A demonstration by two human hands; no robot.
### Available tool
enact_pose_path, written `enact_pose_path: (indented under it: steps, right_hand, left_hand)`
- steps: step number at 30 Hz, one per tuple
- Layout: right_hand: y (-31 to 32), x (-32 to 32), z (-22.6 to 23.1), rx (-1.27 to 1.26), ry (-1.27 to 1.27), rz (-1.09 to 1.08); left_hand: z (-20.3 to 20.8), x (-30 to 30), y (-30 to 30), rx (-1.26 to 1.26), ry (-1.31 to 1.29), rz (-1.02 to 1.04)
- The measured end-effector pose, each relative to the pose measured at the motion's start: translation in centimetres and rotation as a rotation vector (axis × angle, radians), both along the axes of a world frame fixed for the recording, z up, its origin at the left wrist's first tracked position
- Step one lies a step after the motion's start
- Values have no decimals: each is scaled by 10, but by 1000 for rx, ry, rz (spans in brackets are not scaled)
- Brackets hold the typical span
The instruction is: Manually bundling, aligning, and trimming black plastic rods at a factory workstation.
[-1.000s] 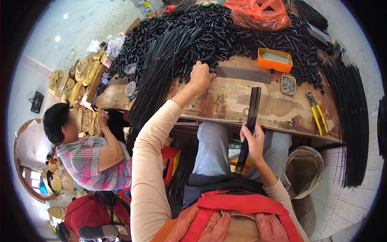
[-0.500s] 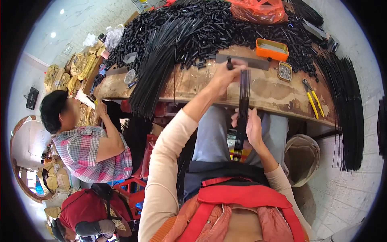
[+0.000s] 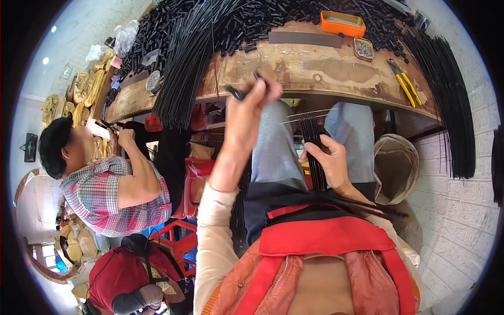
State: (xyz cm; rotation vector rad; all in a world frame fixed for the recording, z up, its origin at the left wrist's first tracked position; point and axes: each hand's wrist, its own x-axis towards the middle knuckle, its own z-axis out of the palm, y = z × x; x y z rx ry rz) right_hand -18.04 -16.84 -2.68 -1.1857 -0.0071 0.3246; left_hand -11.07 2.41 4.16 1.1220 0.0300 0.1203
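My right hand (image 3: 329, 161) is closed round a flat bundle of thin black rods (image 3: 315, 168), held upright over my lap. Pale thin wires (image 3: 310, 115) cross the bundle's upper end. Away to the left, my left hand (image 3: 245, 107) is raised, its fingers curled and partly blurred. A short black tubular piece (image 3: 234, 92) sticks out of its grip, and another dark tip shows at the fingers. Beside my right forearm lie more dark rods (image 3: 362, 203), partly hidden by the sleeve.
On the wooden table (image 3: 294, 68) lie heaped black tubes (image 3: 273, 21), a grey flat bar (image 3: 304, 39), an orange tray (image 3: 342, 23), a small tin of metal bits (image 3: 363, 49) and yellow-handled pliers (image 3: 404, 84). Long black rod bundles (image 3: 184, 79) overhang its edge. A person (image 3: 115, 189) sits left.
My left hand has moved left, away from the bundle's top. My right hand now has its thumb over the bundle, and pale wires show across the upper end. The view has shifted.
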Motion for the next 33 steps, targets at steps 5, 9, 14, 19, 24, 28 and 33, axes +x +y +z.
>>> enact_pose_path:
  steps: [5,9,14,19,24,28,33]
  right_hand:
    - [5,-5,5,-48,4,8]
    - [9,-4,8,-71,18,-13]
    - [7,1,7,-43,13,-14]
    - [8,2,4,-61,20,28]
    - [3,4,3,-63,47,11]
    - [3,5,8,-5,65,-4]
    - [1,8,7,-44,39,-5]
  left_hand:
    - [-44,-17,-16,-144,15,169]
    - [-47,-11,-40,-124,-3,260]
    - [-54,-8,-43,-174,-21,296]
    - [-54,-7,-49,-183,20,320]
    - [-68,-19,-25,-161,99,142]
    - [-55,-30,-23,-268,229,-3]
    - [-44,-33,-22,-338,264,-105]
